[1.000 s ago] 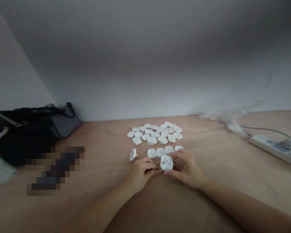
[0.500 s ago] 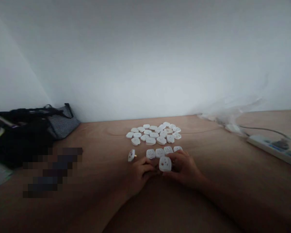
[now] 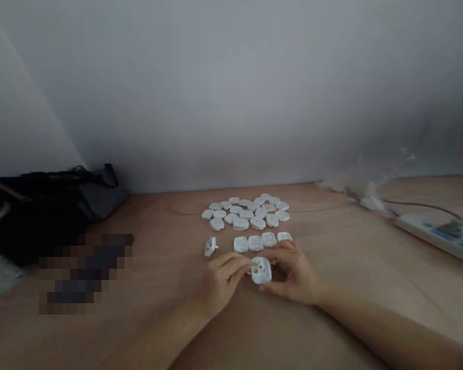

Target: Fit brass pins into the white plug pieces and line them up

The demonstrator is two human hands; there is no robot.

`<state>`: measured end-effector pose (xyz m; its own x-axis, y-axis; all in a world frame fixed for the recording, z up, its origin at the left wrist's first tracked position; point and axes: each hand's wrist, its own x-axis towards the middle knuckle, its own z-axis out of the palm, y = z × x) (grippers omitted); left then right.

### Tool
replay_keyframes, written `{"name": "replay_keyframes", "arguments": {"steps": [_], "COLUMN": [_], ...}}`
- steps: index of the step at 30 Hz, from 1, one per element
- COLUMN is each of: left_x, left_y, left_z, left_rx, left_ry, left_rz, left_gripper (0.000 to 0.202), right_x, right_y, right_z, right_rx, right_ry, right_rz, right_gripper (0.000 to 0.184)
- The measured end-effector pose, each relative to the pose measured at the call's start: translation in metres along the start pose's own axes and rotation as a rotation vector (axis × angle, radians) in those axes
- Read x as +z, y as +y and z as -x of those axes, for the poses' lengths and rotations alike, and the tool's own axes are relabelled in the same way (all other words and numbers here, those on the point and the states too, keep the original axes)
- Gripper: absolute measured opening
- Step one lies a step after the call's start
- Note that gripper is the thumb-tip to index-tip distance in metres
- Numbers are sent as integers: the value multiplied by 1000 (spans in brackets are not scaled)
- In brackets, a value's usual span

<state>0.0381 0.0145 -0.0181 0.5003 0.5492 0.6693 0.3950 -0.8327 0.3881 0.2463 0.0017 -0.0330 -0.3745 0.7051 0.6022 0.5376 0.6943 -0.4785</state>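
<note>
A small white plug-shaped piece [image 3: 261, 270] with holes in its face is held upright between both hands, just above the wooden tabletop [image 3: 170, 226]. My right hand [image 3: 293, 275] grips its right side with curled fingers. My left hand [image 3: 220, 281] pinches its left edge with fingertips. Just beyond the hands lies a short row of the same white pieces [image 3: 261, 241]. One more white piece [image 3: 210, 246] stands tilted on its edge to the left of that row. Farther back sits a loose pile of several such pieces [image 3: 247, 212].
A black bag with a striped pouch [image 3: 50, 210] sits at the far left by the wall. A blurred-out dark item [image 3: 87, 272] lies in front of it. A white power strip with a cable [image 3: 435, 231] and crumpled clear plastic [image 3: 366, 192] lie at the right.
Both hands have drawn slightly toward me with the white piece, which has dropped lower. My left fingers have stretched out to its edge. The view darkened and brightened.
</note>
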Motion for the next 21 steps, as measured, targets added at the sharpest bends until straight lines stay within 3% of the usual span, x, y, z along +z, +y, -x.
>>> {"name": "replay_keyframes", "arguments": {"steps": [8,18,21], "left_x": [2,7,7], "left_y": [1,8,9], "left_z": [1,-2,0], "left_rx": [16,17,61], "left_ry": [-60,102,92], "left_rz": [-66,-16,-73], "left_gripper": [14,9,15], "right_x": [1,1,2], "right_y": [-3,-3,-4], "right_z": [1,1,3], "right_rx": [-30,-95,-110], "right_ry": [-11,-15,-8], "right_rz": [15,60,96], "right_gripper": [51,53,54]}}
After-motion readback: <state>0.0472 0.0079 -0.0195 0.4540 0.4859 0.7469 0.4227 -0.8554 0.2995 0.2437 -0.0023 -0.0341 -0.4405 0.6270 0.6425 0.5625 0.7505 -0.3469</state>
